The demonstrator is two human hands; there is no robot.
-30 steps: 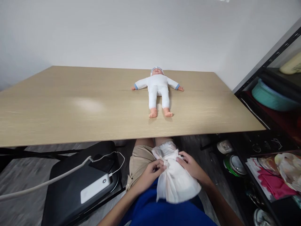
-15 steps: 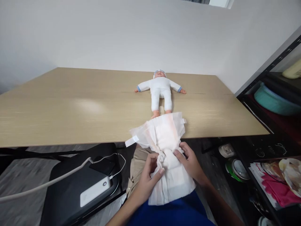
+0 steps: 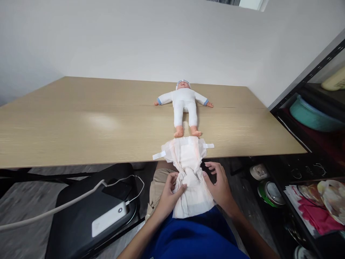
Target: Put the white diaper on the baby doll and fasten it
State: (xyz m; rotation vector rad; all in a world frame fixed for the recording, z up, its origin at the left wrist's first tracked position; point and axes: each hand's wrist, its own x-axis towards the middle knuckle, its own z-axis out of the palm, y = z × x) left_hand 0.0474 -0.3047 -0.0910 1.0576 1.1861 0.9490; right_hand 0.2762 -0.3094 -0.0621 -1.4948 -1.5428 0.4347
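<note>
An unfolded white diaper stretches from the table's front edge down over my lap, its two side tabs spread outward. My left hand pinches its left gathered edge, thumb on top and fingertips partly hidden beneath. At the opposite edge, my right hand has its thumb touching the diaper, while the other fingers stand apart from it. A baby doll in a white suit and cap lies on its back just beyond the diaper, feet toward me and arms spread.
The doll lies on a wooden table against a wall. At lower left, a white power bank with a cable rests on a black chair. On the right, a dark shelf holds a teal basin, cans and a pink cloth.
The diaper has flattened and straightened, moving down off the doll's feet, which now show. My right hand's fingers have parted from the diaper's edge; my left keeps its grip.
</note>
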